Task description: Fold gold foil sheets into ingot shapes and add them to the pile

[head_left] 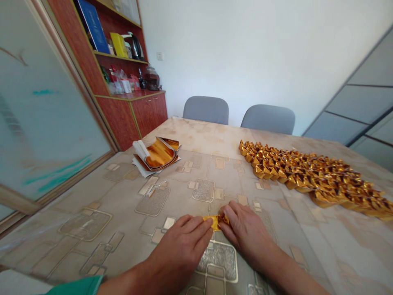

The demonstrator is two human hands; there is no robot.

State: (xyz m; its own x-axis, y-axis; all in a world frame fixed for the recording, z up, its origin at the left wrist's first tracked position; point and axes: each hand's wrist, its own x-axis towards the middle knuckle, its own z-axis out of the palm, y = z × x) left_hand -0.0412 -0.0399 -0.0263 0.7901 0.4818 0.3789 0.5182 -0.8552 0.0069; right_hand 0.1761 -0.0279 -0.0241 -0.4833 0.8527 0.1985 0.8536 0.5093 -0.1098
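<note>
A small folded piece of gold foil paper (pixel 211 223) lies low over the near middle of the table, between my two hands. The fingers of my left hand (pixel 187 241) are close together, their tips pressing on its left end; the thumb is hidden. My right hand (pixel 244 227) is closed around the crumpled right end, thumb and fingers pinching it. To the far left rests a stack of gold foil sheets (pixel 161 153) with white backing, curled up at the edges. Many folded gold foil pieces (pixel 291 168) stand in tight rows on the right side.
A patterned cover lies over the table (pixel 107 188). Two grey chairs (pixel 205 110) stand at its far edge, before a white wall. A red-brown cabinet (pixel 132 114) with a kettle (pixel 136 46) and bottles is at the back left, beside a frosted glass door (pixel 46 106).
</note>
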